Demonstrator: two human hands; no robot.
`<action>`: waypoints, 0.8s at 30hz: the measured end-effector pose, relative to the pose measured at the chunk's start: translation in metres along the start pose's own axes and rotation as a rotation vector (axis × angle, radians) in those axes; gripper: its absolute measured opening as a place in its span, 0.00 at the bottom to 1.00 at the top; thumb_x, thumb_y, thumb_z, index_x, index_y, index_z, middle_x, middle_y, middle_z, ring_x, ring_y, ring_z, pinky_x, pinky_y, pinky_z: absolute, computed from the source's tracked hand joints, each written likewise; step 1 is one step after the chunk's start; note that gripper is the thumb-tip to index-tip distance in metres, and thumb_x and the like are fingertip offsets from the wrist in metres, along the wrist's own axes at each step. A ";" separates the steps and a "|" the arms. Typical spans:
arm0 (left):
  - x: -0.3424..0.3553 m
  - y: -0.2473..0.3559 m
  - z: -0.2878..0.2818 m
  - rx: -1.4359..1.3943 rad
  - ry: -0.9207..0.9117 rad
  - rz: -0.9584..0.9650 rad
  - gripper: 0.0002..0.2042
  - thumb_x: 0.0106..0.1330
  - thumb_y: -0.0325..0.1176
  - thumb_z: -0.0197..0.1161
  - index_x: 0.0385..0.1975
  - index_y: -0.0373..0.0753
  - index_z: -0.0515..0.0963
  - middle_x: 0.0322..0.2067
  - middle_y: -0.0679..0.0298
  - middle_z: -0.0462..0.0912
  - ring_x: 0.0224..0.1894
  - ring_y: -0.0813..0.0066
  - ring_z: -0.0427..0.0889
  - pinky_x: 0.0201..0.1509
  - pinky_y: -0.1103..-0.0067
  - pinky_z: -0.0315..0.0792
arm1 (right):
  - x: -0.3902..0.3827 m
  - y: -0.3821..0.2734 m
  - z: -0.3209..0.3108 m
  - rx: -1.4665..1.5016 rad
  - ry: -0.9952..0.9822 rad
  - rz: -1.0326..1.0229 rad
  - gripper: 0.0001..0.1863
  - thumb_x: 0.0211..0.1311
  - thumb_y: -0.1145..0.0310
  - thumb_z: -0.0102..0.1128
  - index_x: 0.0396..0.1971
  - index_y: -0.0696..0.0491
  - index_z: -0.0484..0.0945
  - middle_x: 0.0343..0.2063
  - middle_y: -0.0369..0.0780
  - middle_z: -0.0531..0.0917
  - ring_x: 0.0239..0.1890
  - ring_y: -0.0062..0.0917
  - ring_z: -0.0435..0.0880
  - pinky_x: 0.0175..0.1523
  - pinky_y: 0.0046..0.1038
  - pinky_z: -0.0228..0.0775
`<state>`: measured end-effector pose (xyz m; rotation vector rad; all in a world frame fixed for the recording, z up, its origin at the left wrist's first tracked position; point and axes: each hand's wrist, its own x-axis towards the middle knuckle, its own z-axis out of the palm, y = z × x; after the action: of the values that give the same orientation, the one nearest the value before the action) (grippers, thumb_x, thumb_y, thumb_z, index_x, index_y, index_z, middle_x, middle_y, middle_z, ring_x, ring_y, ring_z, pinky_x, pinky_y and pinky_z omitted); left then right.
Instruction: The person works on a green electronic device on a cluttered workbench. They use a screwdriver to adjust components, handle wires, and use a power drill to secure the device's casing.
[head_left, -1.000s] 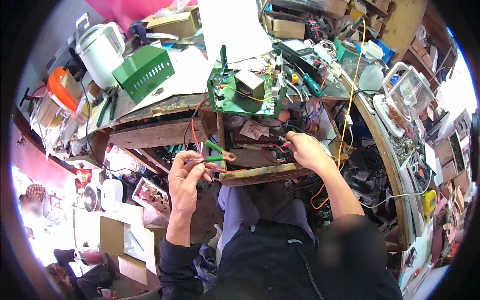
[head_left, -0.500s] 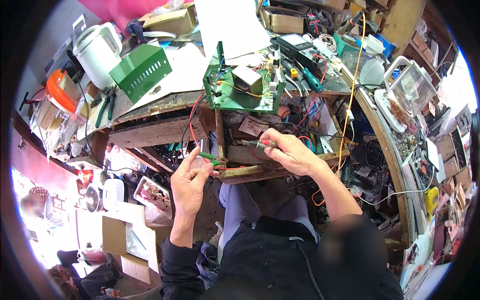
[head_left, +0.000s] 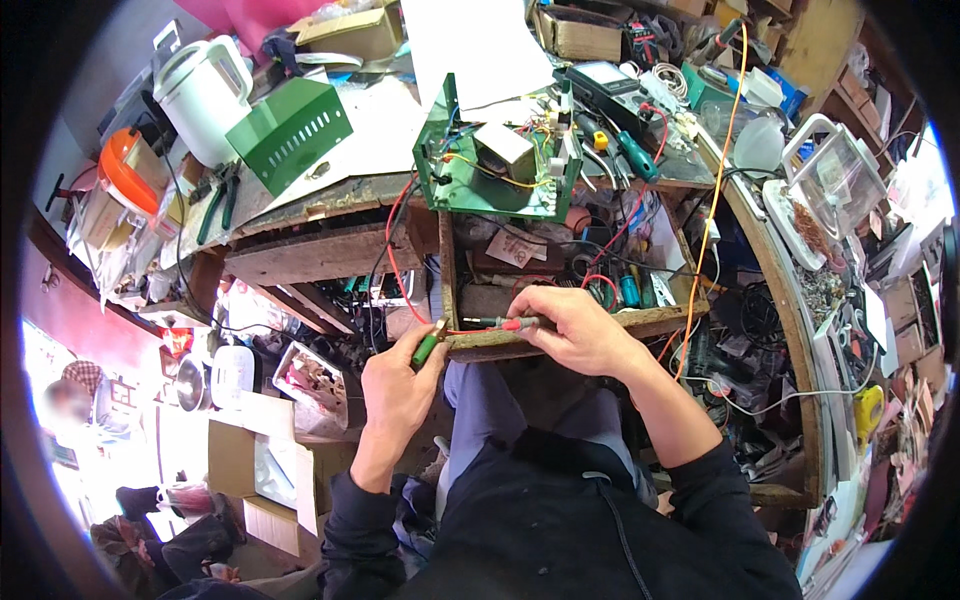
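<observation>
Over the front edge of an open wooden drawer (head_left: 575,338), both my hands are raised with something pinched in each. My left hand (head_left: 393,385) is closed on a green-handled clip (head_left: 428,347), its metal end pointing up. A red wire (head_left: 393,250) hangs from the bench beside it. My right hand (head_left: 580,332) grips a multimeter probe (head_left: 515,323), dark with a red part, its thin tip aimed left toward the clip. A gap separates the tip from the clip. Beyond the drawer stands an opened green metal chassis (head_left: 480,190) with a transformer-like block (head_left: 505,150) and wires inside.
A green vented cover (head_left: 290,135), green-handled pliers (head_left: 218,205) and a white jug (head_left: 200,100) stand on the left of the bench. Screwdrivers (head_left: 636,155) and a meter (head_left: 605,85) lie right of the chassis. An orange cord (head_left: 718,190) hangs down on the right.
My left hand has moved right and turned the green clip upright. My right hand has lowered slightly, with the probe now lying nearly level. The view has shifted a little.
</observation>
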<state>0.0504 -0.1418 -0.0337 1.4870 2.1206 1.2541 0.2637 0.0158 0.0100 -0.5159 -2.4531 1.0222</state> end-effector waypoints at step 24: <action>-0.019 0.007 0.026 -0.759 0.012 -0.073 0.09 0.71 0.27 0.67 0.45 0.30 0.85 0.34 0.62 0.86 0.29 0.80 0.81 0.33 0.82 0.75 | -0.019 -0.017 -0.034 -0.591 0.187 0.057 0.18 0.63 0.63 0.66 0.52 0.48 0.78 0.31 0.43 0.79 0.39 0.40 0.83 0.41 0.40 0.75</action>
<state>0.0795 -0.1447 -0.0482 1.0449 1.4096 1.7575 0.2945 0.0147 0.0399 -0.8249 -2.5538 0.2286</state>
